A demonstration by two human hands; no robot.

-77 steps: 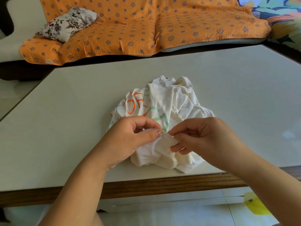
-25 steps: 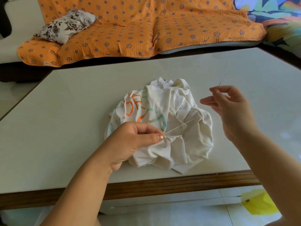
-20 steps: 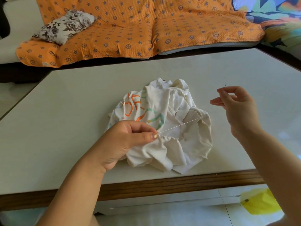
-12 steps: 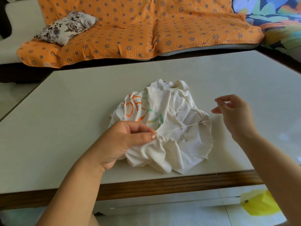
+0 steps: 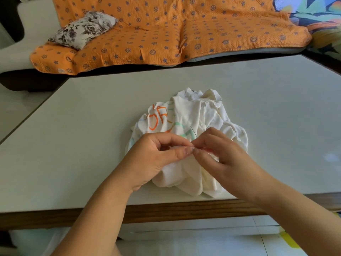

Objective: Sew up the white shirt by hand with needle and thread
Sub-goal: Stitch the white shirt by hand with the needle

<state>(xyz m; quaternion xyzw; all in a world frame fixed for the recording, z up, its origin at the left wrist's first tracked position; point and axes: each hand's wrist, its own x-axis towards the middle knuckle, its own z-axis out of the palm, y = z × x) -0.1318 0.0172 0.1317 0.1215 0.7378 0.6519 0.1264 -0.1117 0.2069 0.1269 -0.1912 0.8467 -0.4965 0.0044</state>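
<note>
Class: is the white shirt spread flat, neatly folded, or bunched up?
Bunched up: the white shirt lies in a crumpled heap, its orange lettering partly hidden by folds.

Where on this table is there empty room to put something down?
The table is bare left of the white shirt, behind it toward the orange-covered sofa, and to its right. It is crowded at the front middle: the left hand pinches the shirt, and the right hand pinches the needle.

You work in soft, even daylight; a pale glare sits on the table (image 5: 295, 126) right of your right hand (image 5: 227, 157), and the frame's edges bow.
</note>
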